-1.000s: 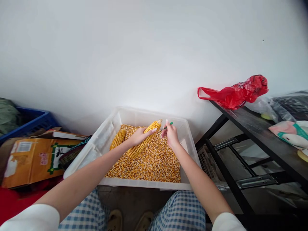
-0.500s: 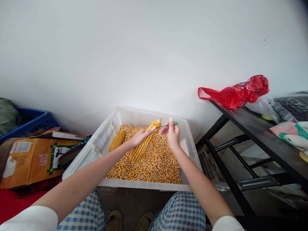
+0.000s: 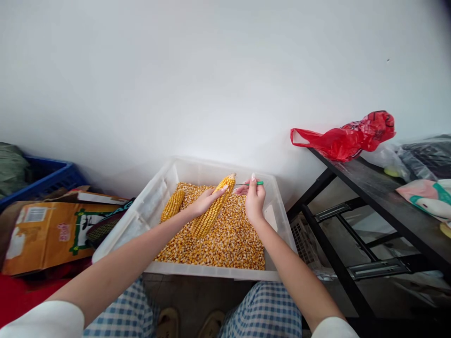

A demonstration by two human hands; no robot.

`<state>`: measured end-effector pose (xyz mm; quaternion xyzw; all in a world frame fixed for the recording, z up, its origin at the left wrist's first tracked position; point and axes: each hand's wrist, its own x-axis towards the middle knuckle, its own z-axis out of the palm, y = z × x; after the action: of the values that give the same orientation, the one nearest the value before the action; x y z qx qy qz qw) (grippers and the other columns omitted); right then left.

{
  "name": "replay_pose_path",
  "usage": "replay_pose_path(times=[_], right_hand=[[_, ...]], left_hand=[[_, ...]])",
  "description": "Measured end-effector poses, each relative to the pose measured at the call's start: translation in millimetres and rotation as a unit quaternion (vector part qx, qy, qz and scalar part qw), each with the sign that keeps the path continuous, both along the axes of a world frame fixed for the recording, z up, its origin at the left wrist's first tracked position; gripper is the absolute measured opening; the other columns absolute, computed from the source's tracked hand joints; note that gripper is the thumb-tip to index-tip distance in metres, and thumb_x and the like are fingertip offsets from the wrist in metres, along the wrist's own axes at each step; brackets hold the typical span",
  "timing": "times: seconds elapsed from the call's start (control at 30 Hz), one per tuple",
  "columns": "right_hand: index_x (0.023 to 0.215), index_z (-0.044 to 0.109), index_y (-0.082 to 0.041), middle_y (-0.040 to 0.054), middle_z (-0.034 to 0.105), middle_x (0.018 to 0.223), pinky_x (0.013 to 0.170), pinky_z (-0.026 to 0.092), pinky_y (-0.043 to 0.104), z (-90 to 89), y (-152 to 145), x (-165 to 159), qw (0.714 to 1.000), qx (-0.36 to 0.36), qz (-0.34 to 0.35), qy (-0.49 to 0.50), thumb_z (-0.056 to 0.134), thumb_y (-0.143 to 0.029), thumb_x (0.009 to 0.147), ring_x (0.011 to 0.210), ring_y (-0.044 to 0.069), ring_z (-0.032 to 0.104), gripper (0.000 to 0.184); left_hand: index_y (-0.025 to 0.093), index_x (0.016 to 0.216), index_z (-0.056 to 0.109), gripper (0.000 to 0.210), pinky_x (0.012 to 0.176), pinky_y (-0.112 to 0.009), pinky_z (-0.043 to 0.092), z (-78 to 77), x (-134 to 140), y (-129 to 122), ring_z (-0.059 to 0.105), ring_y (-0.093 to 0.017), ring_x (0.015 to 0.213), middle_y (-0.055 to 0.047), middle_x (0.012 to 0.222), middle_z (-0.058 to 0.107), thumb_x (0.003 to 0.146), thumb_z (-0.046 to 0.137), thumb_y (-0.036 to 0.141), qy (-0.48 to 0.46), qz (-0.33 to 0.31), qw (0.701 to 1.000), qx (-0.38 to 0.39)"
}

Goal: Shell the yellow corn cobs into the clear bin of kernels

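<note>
My left hand [image 3: 207, 202] is wrapped round a yellow corn cob [image 3: 210, 217], which tilts with its pale tip up and to the right. A slim green-handled screwdriver [image 3: 260, 183] sits in my right hand [image 3: 255, 197], its thin metal shaft pointing left towards the upper end of the cob. Whether the shaft's tip touches the kernels is too small to tell. Beneath both hands, a translucent plastic bin [image 3: 150, 188] holds a thick layer of loose corn kernels [image 3: 225, 249]. Another corn cob [image 3: 172, 206] lies on the kernels at the left.
To the right stands a black-framed table [image 3: 384, 197] with a red plastic bag [image 3: 343, 138] at its near corner. An orange cardboard box [image 3: 52, 234] and a blue crate [image 3: 52, 176] are at the left. Behind the bin rises a white wall [image 3: 211, 80].
My right hand and the screwdriver have shifted slightly right, away from the cob. The left hand and its cob have hardly moved.
</note>
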<state>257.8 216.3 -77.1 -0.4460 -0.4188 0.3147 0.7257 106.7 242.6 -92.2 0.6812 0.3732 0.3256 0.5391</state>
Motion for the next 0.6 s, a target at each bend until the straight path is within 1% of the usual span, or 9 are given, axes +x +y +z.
replay_pose_path(times=[0.1,0.27,0.4,0.47,0.6], right_hand=[[0.077,0.045,-0.017,-0.0033,0.055,0.048,0.047,0.045,0.021,-4.5,-0.9,-2.5,0.999,0.014,-0.017,-0.027,0.039,-0.05,0.085,0.043,0.01,0.054,0.035],[0.073,0.047,-0.017,-0.0013,0.056,0.054,0.053,0.046,0.022,-10.2,-2.5,-2.9,0.992,0.042,-0.04,-0.113,0.038,-0.046,0.086,0.049,0.01,0.056,0.033],[0.071,0.048,-0.017,-0.0007,0.057,0.054,0.055,0.046,0.022,-11.0,-1.8,-1.1,0.986,0.042,-0.053,-0.149,0.04,-0.046,0.085,0.051,0.01,0.056,0.033],[0.071,0.047,-0.017,-0.0015,0.056,0.051,0.052,0.046,0.022,-8.9,-0.5,0.5,0.99,0.031,-0.041,-0.132,0.039,-0.048,0.085,0.047,0.01,0.055,0.035],[0.072,0.045,-0.017,-0.0036,0.053,0.042,0.043,0.043,0.021,-3.1,3.9,6.3,0.999,-0.01,0.003,-0.032,0.039,-0.054,0.083,0.038,0.01,0.051,0.039]], left_hand=[[0.01,0.088,0.065,0.057,0.077,-0.032,0.043,-3.1,2.3,-0.1,0.057,-0.028,0.09,-0.007,0.091,0.067,0.077,0.04,0.061,0.016,0.013,1.0,0.022],[0.01,0.086,0.064,0.057,0.075,-0.031,0.043,-4.9,5.7,-2.4,0.056,-0.026,0.086,-0.005,0.085,0.066,0.078,0.039,0.06,0.045,0.041,0.996,0.072],[0.01,0.083,0.063,0.056,0.072,-0.029,0.042,-4.4,7.5,-4.5,0.056,-0.025,0.083,-0.005,0.083,0.065,0.078,0.038,0.06,0.062,0.048,0.994,0.081],[0.01,0.084,0.063,0.057,0.073,-0.029,0.042,-4.5,7.9,-4.8,0.056,-0.025,0.083,-0.005,0.084,0.065,0.077,0.04,0.061,0.064,0.05,0.994,0.076],[0.011,0.089,0.065,0.059,0.076,-0.03,0.042,-4.2,6.3,-4.1,0.056,-0.026,0.088,-0.005,0.088,0.066,0.077,0.039,0.062,0.061,0.039,0.995,0.069]])
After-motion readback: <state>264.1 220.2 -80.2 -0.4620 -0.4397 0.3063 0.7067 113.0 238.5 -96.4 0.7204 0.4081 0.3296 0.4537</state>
